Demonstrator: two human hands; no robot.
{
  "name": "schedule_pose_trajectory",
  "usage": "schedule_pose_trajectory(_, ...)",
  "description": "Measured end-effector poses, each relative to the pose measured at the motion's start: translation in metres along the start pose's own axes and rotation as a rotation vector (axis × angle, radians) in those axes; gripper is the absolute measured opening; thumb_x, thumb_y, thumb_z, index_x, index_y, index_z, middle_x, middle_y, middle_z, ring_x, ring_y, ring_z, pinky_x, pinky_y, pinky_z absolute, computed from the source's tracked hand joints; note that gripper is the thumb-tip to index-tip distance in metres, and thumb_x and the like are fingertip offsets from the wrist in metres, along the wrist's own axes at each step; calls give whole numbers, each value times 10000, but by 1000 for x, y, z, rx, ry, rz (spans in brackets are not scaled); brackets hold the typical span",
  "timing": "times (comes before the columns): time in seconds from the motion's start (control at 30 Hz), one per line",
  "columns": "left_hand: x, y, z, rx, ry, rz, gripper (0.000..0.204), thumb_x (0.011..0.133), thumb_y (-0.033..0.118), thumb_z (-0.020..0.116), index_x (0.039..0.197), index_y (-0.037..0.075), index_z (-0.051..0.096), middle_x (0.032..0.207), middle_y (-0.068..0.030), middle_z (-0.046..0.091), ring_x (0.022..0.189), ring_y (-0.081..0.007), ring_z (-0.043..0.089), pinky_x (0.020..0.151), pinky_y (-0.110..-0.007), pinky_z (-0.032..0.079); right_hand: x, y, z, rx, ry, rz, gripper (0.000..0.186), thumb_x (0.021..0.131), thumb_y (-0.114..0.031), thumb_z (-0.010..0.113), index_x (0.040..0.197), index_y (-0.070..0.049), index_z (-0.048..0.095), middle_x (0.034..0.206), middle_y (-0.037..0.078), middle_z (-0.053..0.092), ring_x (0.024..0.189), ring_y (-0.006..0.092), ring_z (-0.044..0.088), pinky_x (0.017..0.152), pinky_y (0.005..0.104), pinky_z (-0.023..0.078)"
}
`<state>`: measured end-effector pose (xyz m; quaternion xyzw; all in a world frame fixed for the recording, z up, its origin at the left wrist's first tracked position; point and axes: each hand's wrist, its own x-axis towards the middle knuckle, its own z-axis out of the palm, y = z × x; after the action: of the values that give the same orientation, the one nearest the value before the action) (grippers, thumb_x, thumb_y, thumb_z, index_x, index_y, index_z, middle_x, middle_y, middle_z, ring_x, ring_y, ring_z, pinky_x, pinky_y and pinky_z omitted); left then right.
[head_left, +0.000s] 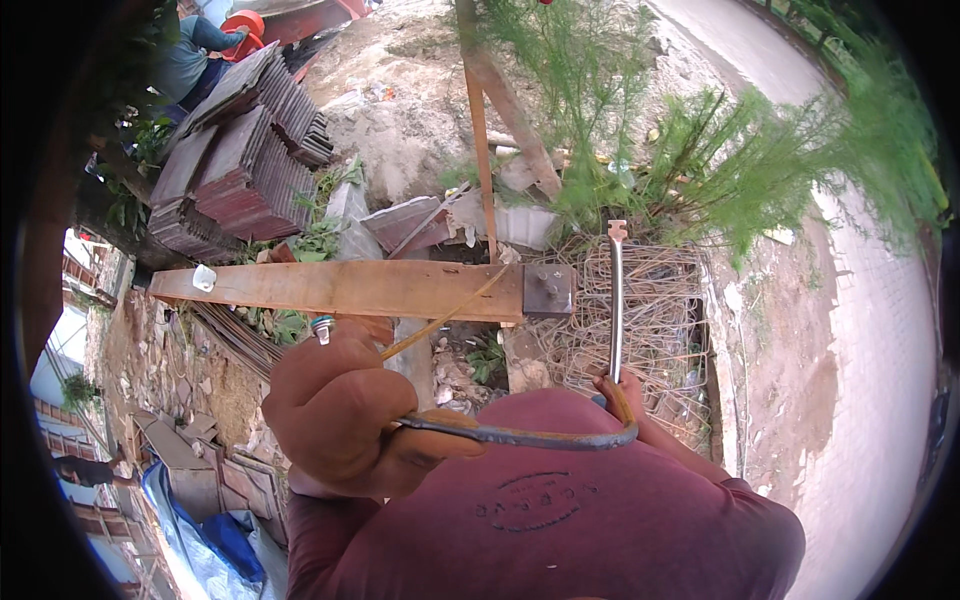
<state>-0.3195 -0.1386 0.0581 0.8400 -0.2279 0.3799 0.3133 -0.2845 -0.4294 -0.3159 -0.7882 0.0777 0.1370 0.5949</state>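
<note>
My left hand (350, 410) is closed around a bent, partly rusty steel rod (520, 434), close to my chest. The rod runs to the right and curves back up beside my right hand (622, 392). A thin yellowish length of rod (445, 318) slants from behind my left hand to the wooden beam (350, 288); whether it belongs to the same piece is hidden. My right hand grips a silver bar with a notched head (617, 300), which points away from me. A dark metal plate with short pegs (548, 289) is fixed on the beam's right end.
A heap of bent steel rods (650, 300) lies beyond and right of the beam. Stacked corrugated sheets (240, 170) stand at far left, near a person (195, 55) with a red bucket (243, 32). Feathery green branches (720, 160) hang at the right. A blue tarp (215, 550) lies lower left.
</note>
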Motion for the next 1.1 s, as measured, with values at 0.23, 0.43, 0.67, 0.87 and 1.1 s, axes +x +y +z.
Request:
schedule_pose_trajectory(0.23,42,-46,15,-159,101,202,435,758,432,738,646,75,516,555,9,434,524,-122,432,480,-237,312,148,-65,-3,-5,60,-274,230,794,-179,678,959,-22,649,744,19,610,683,74,536,621,248,435)
schedule_pose_trajectory(0.43,139,-146,-74,31,551,-437,392,821,407,695,673,67,568,474,73,318,415,-29,255,409,-232,155,177,-159,-33,50,36,-456,279,788,-193,707,992,-17,634,754,32,616,686,96,553,621,250,445)
schedule_pose_trajectory(0.67,-10,-355,-99,-230,480,-1163,413,792,425,718,633,142,462,501,60,293,364,-66,215,342,-247,158,132,-169,-72,76,-129,-387,207,803,-149,698,922,-12,599,690,-10,577,608,65,495,556,236,403)
schedule_pose_trajectory(0.87,-189,-437,6,-69,263,-1550,430,816,446,670,712,36,594,625,-71,525,471,-175,469,436,-318,360,135,-119,-78,-283,-30,-307,214,791,-211,716,826,-40,592,677,3,565,630,95,504,584,271,416)
schedule_pose_trajectory(1.1,-270,-451,31,386,81,-1326,499,838,409,643,925,-83,647,924,-243,648,845,-297,614,723,-369,450,140,-98,-65,-595,-57,-190,328,748,-259,706,1001,-59,644,735,81,623,691,204,597,666,343,463)
